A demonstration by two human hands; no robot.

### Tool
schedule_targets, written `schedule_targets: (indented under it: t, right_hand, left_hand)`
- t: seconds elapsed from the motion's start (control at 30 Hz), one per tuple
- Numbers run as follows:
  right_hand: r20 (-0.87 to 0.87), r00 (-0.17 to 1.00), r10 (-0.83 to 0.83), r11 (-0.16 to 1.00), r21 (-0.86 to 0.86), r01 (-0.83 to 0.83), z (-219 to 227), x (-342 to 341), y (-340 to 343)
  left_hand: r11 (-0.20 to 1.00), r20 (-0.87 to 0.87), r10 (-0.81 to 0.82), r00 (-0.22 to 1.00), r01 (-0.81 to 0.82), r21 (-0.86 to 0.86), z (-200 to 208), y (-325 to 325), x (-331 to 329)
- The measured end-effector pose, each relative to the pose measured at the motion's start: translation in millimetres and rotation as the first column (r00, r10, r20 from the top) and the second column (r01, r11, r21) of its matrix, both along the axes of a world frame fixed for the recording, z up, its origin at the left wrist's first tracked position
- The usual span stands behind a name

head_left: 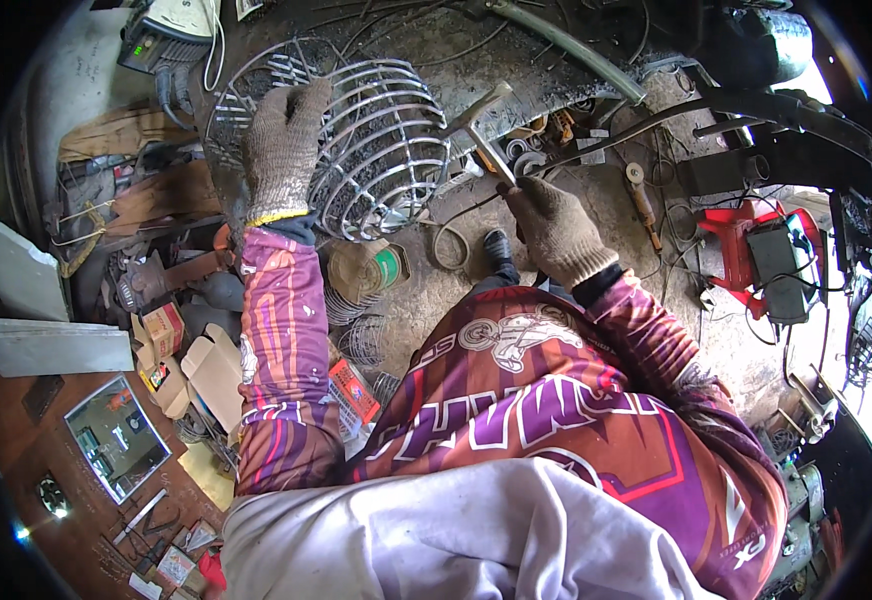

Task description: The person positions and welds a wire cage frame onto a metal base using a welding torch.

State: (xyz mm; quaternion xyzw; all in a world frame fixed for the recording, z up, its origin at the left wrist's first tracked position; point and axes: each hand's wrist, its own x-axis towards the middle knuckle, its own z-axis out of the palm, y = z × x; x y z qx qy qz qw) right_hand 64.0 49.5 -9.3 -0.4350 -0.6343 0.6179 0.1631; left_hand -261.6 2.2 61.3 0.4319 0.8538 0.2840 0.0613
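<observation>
Here we are at the near edge of the dark, grimy table (461, 75), and the wire cage (386, 145) takes centre stage: a rounded basket of bent metal bars, sitting toward the table's left end, with its rounded side bulging toward the worker. What bears its underside, I can't make out from here.

The left hand (286, 150), in a knitted glove, lies over the bars on the cage's left part. Its fingertips are lost among the rods, so I can't tell whether they close round one. The right hand (556, 232), gloved too, is wrapped firmly about the hammer (493, 155), head up, just beside the cage's right side and apart from the bars as far as I can see.

Now, the craft of it! It looks like a steady-and-tap stance to me. The left hand wants a solid bar under the palm, pinning the cage so it can't roll or spring, fingers well out of the hammer's path. The right would do best with a relaxed wrist and short, measured swings, the face meeting the bar squarely; a glancing knock could bend a neighbouring rod. Good backing beneath the struck spot would help too.

And mind the long metal bar (568, 52) across the table's far side, and those loose cables (661, 150) off to the right: elbow room matters here!
</observation>
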Motion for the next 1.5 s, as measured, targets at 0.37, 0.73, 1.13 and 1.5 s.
schedule_targets:
  t: [0.37,0.73,1.13,1.5]
  right_hand:
    - [0.159,0.981,0.108,0.987,0.099,-0.125,-5,0,6]
    - [-0.029,0.984,0.175,0.847,0.515,-0.136,17,-9,72]
    - [0.421,0.82,0.387,0.659,0.496,-0.566,61,-124,194]
    - [0.662,0.746,0.072,0.403,0.665,-0.629,50,-138,215]
  left_hand:
    - [1.0,-0.018,0.019,1.0,-0.019,-0.002,2,1,3]
    - [0.998,0.069,-0.002,0.998,0.007,-0.07,6,-2,-10]
    - [0.848,0.395,-0.006,0.919,-0.204,0.489,30,-71,-26]
    - [0.674,0.398,-0.025,0.917,-0.279,0.684,44,-113,-27]
